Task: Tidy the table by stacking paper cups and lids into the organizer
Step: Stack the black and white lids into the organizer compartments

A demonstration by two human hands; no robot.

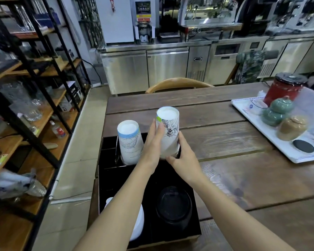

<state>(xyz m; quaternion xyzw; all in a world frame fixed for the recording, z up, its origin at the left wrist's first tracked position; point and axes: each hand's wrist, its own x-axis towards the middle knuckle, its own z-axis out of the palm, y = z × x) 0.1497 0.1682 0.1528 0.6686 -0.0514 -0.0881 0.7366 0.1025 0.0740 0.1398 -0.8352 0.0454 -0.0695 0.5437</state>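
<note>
Paper cups (168, 132), stacked upside down with a black line drawing on the side, stand at the far right corner of the black organizer (116, 176), held between both hands. The left hand (152, 147) presses flat against the stack's left side, fingers stretched up along the paper; the right hand (182, 157) wraps its fingers round the lower right of the stack, thumb hooked under the bottom rim. Whether the stack already sits in its slot or is just above it, I cannot tell.

Just beside it on the left, a second upturned cup stack (130, 142) with a blue band stands in the organizer's far left slot. Nearer the person, black lids (173, 205) fill the right compartment and white lids (139, 221) the left, partly hidden by the left forearm.

The organizer sits on the left end of a wooden table (225, 134). Well apart to the right, a white tray (286, 149) carries a red canister (283, 89), green jars (277, 110) and a tan jar (291, 127).
</note>
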